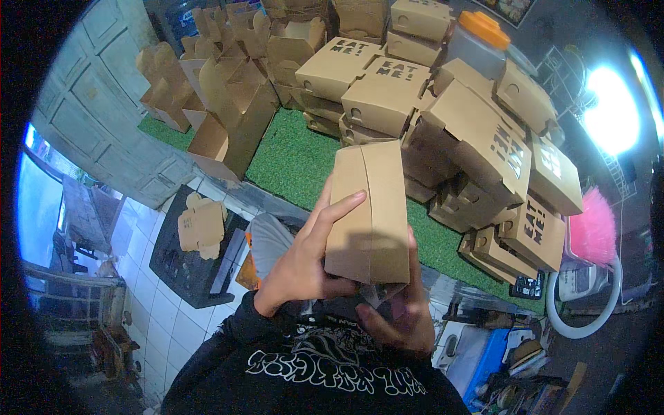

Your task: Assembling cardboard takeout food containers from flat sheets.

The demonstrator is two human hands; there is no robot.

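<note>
A brown cardboard box [371, 212] is held up on its edge before my chest, a seam running down the side that faces the camera. My left hand [314, 249] grips its left side, with the index finger laid across the cardboard. At the right side and lower end, my right hand [402, 316] holds on, its fingers partly hidden behind the box. Beyond it, closed printed boxes [386, 93] stand stacked on a green artificial-turf mat [295, 150]. Open boxes with raised lids [233, 109] stand at the mat's left.
A flattened printed box [202, 225] lies on a low black table [171, 259] at left. Behind the stacks is a plastic jar with an orange lid [480, 31]. At right are a pink brush-like object [594, 228] and a white ring [557, 316].
</note>
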